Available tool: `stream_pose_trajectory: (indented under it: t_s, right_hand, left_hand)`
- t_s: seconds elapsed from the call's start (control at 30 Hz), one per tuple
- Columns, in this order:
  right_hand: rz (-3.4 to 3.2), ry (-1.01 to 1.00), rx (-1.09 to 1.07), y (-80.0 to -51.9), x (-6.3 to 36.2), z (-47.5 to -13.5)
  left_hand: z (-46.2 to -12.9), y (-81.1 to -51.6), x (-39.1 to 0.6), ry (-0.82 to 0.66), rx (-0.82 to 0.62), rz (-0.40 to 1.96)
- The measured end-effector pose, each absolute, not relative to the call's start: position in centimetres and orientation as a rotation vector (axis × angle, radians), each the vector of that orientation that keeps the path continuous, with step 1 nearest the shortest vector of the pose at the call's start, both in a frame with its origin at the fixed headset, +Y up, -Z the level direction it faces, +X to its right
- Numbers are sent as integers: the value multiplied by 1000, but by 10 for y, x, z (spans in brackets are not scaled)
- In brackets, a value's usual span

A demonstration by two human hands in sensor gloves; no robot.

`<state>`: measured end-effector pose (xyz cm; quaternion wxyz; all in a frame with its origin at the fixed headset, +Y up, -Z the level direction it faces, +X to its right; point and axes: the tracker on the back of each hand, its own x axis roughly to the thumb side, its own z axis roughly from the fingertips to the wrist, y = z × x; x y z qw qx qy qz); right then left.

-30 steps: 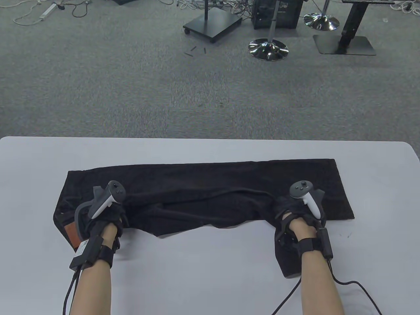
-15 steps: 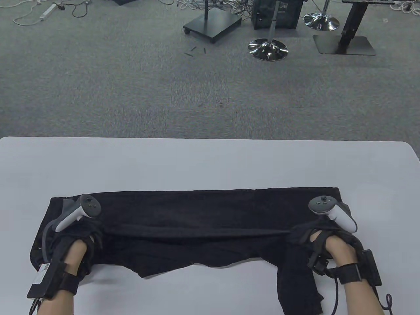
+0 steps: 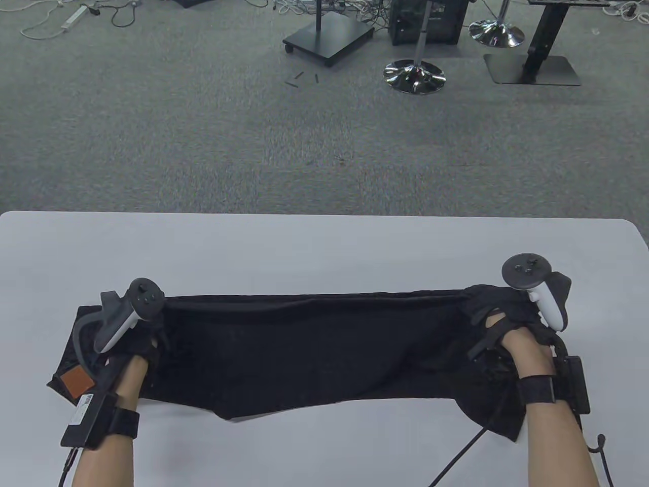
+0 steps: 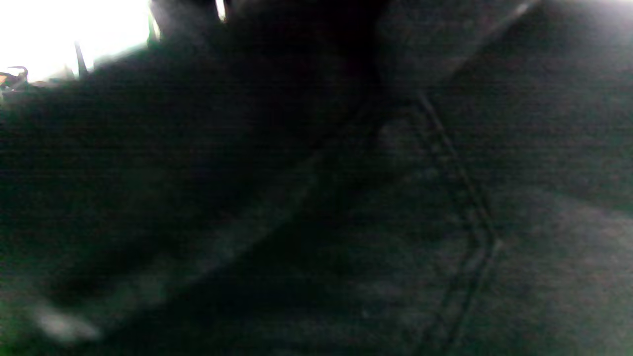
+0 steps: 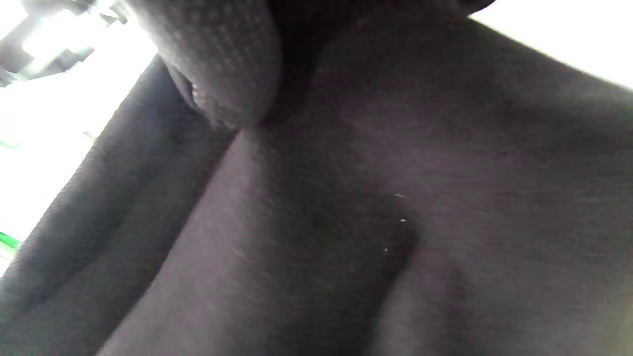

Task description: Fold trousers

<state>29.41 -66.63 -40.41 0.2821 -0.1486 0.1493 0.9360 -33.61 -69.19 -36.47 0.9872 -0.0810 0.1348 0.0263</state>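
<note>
black cloth trousers (image 3: 314, 350) lie across the near half of the white table (image 3: 324, 243) — the left hand (image 3: 133, 341) grips their left end, the right hand (image 3: 499, 314) their right end, top edge pulled taut.

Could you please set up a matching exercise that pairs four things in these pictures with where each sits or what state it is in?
Things:
1. black fabric trousers
2. left hand
3. right hand
4. small orange-brown patch

Places or states:
A. grips the cloth's right end
B. on the trousers' left end, near the left wrist
C. stretched across the white table
D. grips the cloth's left end

Pairs: 1-C, 2-D, 3-A, 4-B
</note>
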Motion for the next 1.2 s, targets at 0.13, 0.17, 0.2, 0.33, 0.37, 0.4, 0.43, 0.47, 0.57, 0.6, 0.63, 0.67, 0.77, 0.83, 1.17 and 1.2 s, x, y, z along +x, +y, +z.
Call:
stream_pose_trajectory:
  t_s: [0.13,0.17,0.2,0.33,0.37,0.4,0.43,0.47,0.57,0.6,0.63,0.67,0.77,0.83,1.17,1.2]
  right_hand:
    - [2506,502,-540,-696,312,-404]
    - [2483,583,-566,-702,318,-403]
    - [2485,615,-586,-705,321,-402]
    - [2473,535,-578,-690,327,-402]
    - [2477,482,-572,-683,326,-403]
    - [2499,391,-560,-672,323,-404]
    - [2518,314,-556,-664,320,-405]
    - [2533,213,-550,-656,315,-405]
    - [2497,-42,-545,-647,305,-404]
    - [2495,-38,-552,-648,305,-404]
    - [2499,-8,-579,-653,307,-404]
    - [2521,46,-621,-660,311,-403]
    - [2523,198,-748,-689,329,-395]
    - [2517,322,-837,-709,342,-388]
    - [2553,520,-1095,-759,372,-360]
    - [2571,528,-1081,-761,370,-359]
  left_hand:
    - [-365,-708,-341,271,-193,57]
    - [-366,-711,-343,270,-203,73]
    - [-366,-712,-344,277,-207,81]
    - [-370,-715,-345,289,-223,98]
    - [-371,-716,-345,287,-229,94]
    - [-372,-719,-345,293,-249,110]
    - [-373,-721,-345,298,-255,132]
    - [-373,-726,-345,302,-267,175]
    - [-373,-741,-345,308,-310,222]
    - [-372,-745,-345,306,-318,220]
    - [-372,-749,-345,303,-329,221]
    - [-371,-754,-345,304,-343,230]
    - [-369,-761,-345,308,-347,249]
    - [-369,-761,-343,303,-354,239]
    - [-368,-764,-338,318,-352,229]
    - [-368,-765,-336,321,-348,215]
